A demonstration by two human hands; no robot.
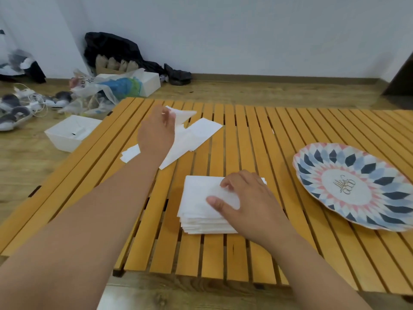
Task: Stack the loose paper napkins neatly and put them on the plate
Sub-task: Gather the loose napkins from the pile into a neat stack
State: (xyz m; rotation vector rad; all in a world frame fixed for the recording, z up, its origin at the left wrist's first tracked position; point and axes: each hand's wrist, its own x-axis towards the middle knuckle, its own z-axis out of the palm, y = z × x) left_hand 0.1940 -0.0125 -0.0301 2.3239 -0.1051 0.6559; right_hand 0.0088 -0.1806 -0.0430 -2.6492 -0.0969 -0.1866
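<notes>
on the slatted counter (245, 130), the left hand (156, 130) pinches a loose napkin (184, 114) above the scattered napkins (199, 133) at the far left, the right hand (243, 198) presses, unclenched, on the near stack (196, 198), and the plate (312, 157) sits apart to its right.

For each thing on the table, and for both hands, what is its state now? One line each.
Stack: squared, lying flat, not yet on the plate.
Loose napkins: scattered, overlapping, unstacked.
Held napkin: lifted at one end, pinched by the left hand.
Plate: no napkins on it.
Left hand: pinches the held napkin.
Right hand: rests on the stack, thumb flat.
</notes>
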